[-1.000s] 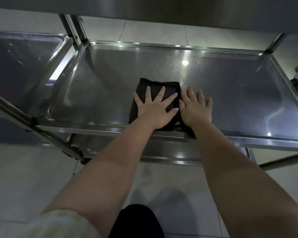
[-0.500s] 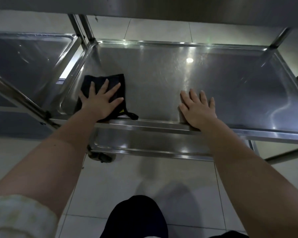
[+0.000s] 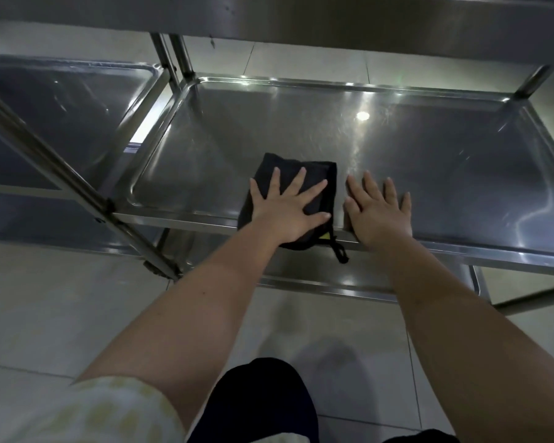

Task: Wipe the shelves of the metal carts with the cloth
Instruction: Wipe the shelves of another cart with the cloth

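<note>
- I am watching my left hand (image 3: 285,214) pressing flat on the black cloth (image 3: 317,174), its grip lying wide, fingers spread and straight.
- The cloth is lying folded on the cart's middle shelf (image 3: 445,161), at the near rim, with its hanging loop (image 3: 341,254) dangling over the edge.
- My right hand (image 3: 379,214) is resting palm-down on bare steel just beside the cloth, grip wide, holding nothing.
- A neighbouring shelf (image 3: 61,100) is standing to the left.
</note>
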The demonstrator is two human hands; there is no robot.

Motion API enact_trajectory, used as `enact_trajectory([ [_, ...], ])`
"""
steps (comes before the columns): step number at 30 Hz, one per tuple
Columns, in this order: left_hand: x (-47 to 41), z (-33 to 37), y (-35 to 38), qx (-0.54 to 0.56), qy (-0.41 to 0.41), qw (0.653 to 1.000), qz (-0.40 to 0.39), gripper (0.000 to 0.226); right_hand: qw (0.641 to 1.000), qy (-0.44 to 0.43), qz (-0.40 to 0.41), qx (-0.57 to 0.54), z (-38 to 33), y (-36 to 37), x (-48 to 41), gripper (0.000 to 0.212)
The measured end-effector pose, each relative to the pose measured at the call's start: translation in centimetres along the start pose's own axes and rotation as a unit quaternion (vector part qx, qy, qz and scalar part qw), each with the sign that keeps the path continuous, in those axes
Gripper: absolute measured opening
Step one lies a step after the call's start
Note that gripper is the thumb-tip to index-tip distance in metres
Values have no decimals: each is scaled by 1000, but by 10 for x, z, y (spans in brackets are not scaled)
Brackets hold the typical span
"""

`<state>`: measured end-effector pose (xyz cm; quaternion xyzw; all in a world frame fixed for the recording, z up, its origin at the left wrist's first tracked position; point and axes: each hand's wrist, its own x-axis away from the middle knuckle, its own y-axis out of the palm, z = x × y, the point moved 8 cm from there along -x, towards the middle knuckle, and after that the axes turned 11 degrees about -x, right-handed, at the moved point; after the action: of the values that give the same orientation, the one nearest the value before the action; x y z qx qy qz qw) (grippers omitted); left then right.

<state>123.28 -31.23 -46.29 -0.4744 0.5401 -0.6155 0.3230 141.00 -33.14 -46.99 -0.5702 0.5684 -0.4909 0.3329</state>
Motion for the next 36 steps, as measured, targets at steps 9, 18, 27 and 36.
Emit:
enact_trajectory([
  [9,24,-195,10,14,-197,980,-28,69,1000,16,-4,1,-7,-1,3,53],
  [18,-2,-53,1,-11,-50,999,12,66,998,-47,-35,-3,-75,19,1,51],
  [27,43,-258,16,7,-204,979,-14,71,999,-48,-12,-1,-70,24,-3,53],
  [36,83,-204,31,-19,-201,979,-7,72,999,-44,-17,12,-70,25,-3,52],
])
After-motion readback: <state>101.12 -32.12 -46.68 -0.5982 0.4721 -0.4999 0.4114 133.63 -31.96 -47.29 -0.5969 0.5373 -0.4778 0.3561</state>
